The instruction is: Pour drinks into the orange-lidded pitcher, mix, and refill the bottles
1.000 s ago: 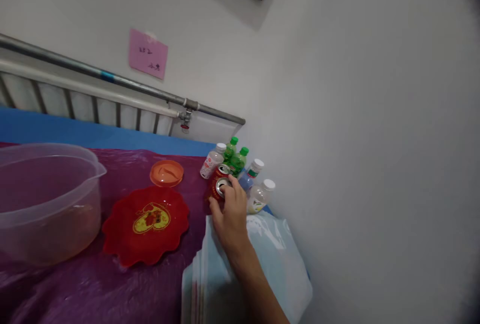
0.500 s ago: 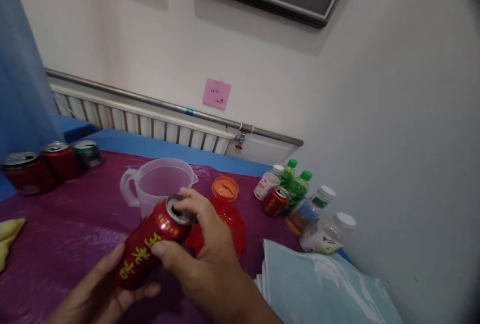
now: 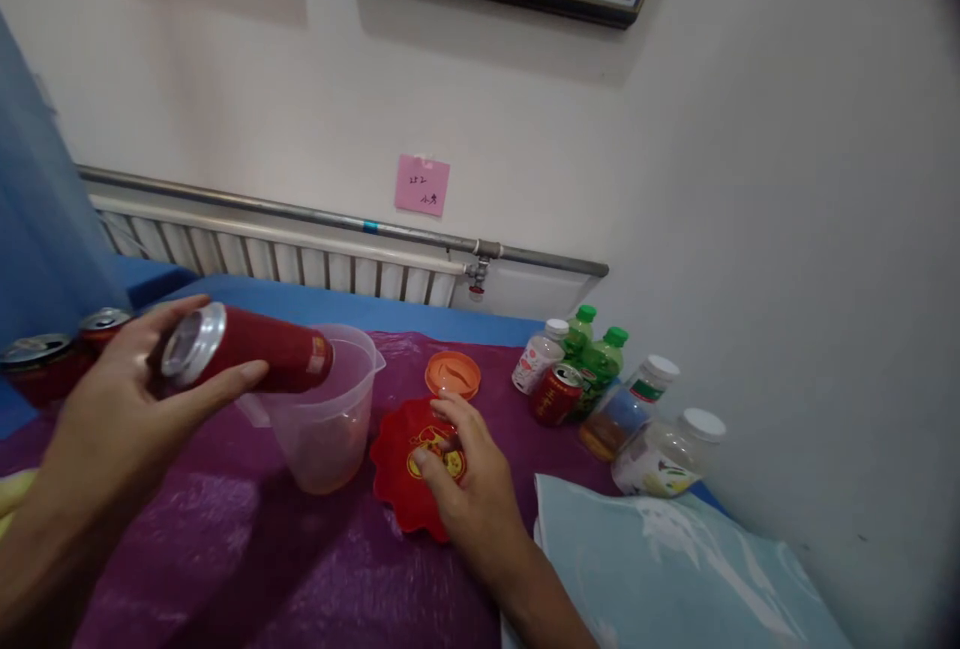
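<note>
My left hand (image 3: 124, 409) is wrapped round a red drink can (image 3: 262, 349), tipped almost onto its side. The can's far end points over the mouth of a clear plastic pitcher (image 3: 330, 449), its silver base towards me; whether liquid flows out is hidden. A little liquid seems to tint the pitcher's bottom. Over the scalloped red dish (image 3: 397, 474) with a yellow print, my right hand (image 3: 480, 499) is open, thumb and fingers apart and curved, holding nothing. An orange lid (image 3: 454, 371) lies just beyond its fingertips.
Several bottles, among them a green-capped one (image 3: 604, 359), and another red can (image 3: 556, 394) stand at the right. A folded pale blue cloth (image 3: 660, 559) lies in front of them. Opened cans (image 3: 41, 369) stand at the far left, partly behind my left hand. Purple sheeting (image 3: 300, 569) covers the table.
The red can has swung from upright-leaning between both hands to tipped over the pitcher in my left hand. My right hand has let go of it and moved right, over the dish.
</note>
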`<control>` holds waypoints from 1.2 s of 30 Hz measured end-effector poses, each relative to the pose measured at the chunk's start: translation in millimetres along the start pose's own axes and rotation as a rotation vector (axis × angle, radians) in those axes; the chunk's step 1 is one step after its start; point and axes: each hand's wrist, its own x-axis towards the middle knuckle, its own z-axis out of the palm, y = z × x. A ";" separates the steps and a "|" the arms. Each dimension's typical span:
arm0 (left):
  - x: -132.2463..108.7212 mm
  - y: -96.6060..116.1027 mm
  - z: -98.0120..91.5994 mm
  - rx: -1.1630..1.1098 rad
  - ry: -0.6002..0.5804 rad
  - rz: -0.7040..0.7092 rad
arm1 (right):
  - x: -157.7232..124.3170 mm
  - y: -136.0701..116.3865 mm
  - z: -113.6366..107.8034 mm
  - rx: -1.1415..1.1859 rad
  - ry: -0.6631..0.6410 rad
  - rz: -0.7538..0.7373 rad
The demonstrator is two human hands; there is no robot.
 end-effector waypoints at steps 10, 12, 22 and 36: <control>-20.1 -5.2 50.9 0.201 -0.036 0.189 | -7.8 45.8 -0.8 -0.064 0.109 -0.011; -20.0 -6.9 52.0 0.209 -0.031 0.171 | -8.0 49.7 -0.6 -0.098 0.105 -0.021; -27.3 0.4 50.2 0.254 -0.086 0.162 | -6.6 58.3 0.5 -0.176 0.037 -0.021; -32.5 6.4 49.4 0.295 -0.088 0.149 | -6.6 63.8 2.7 -0.185 -0.007 -0.029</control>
